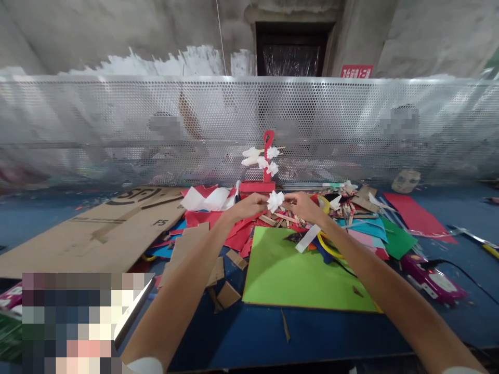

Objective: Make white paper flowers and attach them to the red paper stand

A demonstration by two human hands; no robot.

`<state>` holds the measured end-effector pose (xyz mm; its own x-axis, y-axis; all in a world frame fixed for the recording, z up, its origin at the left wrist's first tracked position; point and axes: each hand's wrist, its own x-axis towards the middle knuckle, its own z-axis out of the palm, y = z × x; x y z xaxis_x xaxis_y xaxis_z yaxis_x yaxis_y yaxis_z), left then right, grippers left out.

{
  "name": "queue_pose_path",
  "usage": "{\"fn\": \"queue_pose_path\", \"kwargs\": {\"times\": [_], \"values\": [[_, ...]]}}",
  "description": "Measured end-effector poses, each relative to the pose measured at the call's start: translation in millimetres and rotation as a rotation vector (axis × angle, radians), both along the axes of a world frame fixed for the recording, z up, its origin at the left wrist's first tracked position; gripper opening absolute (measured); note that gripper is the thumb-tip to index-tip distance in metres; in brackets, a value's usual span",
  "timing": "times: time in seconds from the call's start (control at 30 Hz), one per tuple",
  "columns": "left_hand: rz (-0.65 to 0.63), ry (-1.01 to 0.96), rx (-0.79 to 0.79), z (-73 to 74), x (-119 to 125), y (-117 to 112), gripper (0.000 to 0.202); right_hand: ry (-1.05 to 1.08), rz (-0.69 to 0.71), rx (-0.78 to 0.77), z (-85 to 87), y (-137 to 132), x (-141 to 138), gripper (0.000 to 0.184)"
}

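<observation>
Between both hands, above the cluttered middle of the table, is a white ruffled paper flower [275, 200]. My left hand [251, 205] pinches its left side with bent fingers. From the right, my right hand [303, 205] closes its fingertips at the flower's other edge. Just beyond stands a red upright piece with a curled top [268, 139] on a red base [257, 187]. Similar white flowers [272, 169] and a pair of pale, elongated white pieces [251, 157] are attached to it. Below my wrists lies a bright green board [300, 270].
Cardboard [97, 228] covers the left, with red paper scraps [237, 234] nearby. Yellow-handled scissors [325, 244] rest at the board's upper right. Farther right are a green sheet [397, 238], a purple corded device [432, 278] and a red sheet [419, 215]. A perforated metal screen [331, 114] stands behind.
</observation>
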<state>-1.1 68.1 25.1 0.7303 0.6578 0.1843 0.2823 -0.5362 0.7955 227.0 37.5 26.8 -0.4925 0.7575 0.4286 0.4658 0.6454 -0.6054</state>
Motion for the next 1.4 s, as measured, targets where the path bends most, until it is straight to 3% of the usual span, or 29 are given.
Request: {"fn": "queue_pose_path", "kwargs": {"times": [0.13,0.23,0.4,0.53,0.7,0.83,0.93,1.03,1.13,1.27,1.4], "values": [[0.013,-0.071,-0.063,-1.4,0,1,0.018,-0.004,-0.059,0.054,3.0,-5,-1,0.037],[-0.003,-0.200,-0.204,-5.7,6,-3,0.020,0.088,-0.068,0.134,2.1,-10,-4,0.036],[0.017,-0.384,-0.421,-18.4,25,-9,0.038,0.207,-0.254,0.310,-6.2,-13,-11,0.033],[0.077,-0.267,-0.235,-12.3,23,-6,0.034,0.147,-0.195,0.283,-7.0,-7,-5,0.031],[0.018,0.078,0.126,11.6,6,-5,0.019,0.012,-0.026,0.145,0.3,-3,4,0.030],[-0.040,0.196,0.233,23.9,4,0,0.023,-0.019,0.005,0.145,8.2,-3,8,0.023],[0.067,0.105,0.263,25.6,1,24,0.026,-0.050,-0.081,0.201,20.1,4,26,0.019],[0.338,-0.029,0.291,20.9,-9,69,0.031,-0.112,-0.173,0.271,34.4,14,58,0.015],[0.593,0.070,0.299,11.8,-17,118,0.031,-0.188,-0.263,0.307,43.8,25,85,0.012],[0.564,0.181,0.303,-1.3,-11,156,0.026,-0.313,-0.354,0.394,40.9,45,94,0.012],[0.404,0.140,0.274,-12.0,3,163,0.022,-0.390,-0.389,0.489,26.9,73,86,0.015]]}}
